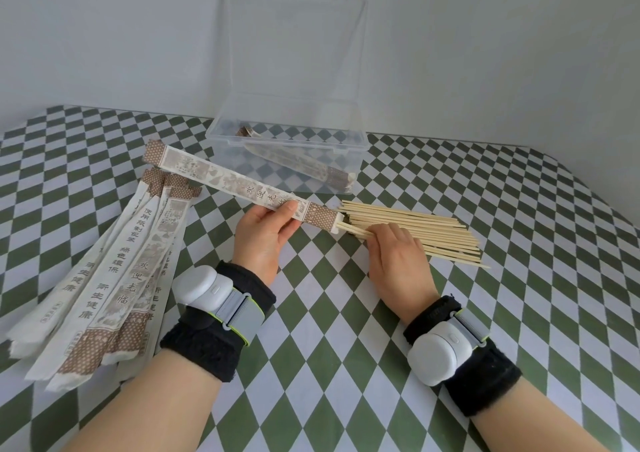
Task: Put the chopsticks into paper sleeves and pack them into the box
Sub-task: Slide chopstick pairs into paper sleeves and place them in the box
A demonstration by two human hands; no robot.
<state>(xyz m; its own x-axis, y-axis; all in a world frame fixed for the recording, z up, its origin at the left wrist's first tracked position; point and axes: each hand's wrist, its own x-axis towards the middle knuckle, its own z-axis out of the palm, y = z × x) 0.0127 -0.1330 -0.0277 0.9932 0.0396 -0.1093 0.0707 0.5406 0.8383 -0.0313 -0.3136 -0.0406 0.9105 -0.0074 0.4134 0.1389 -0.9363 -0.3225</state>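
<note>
One paper sleeve (221,178) is pinched in your left hand (263,235), thumb on top. Your right hand (398,254) curls over the chopsticks (443,233), a loose pile at the sleeve's mouth. Roughly six empty sleeves (114,278) lie to the left. The open box (287,140) behind holds about two filled sleeves (304,166).

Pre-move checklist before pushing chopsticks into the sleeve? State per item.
1. Left hand holds sleeve: ok.
2. Sleeve mouth faces chopsticks: ok.
3. Right hand grips exactly two: cannot tell, fingers hide them.
4. Box lid open: ok.
5. Room in box beside packed sleeve: ok.
6. Spare sleeves piled at left: ok.
</note>
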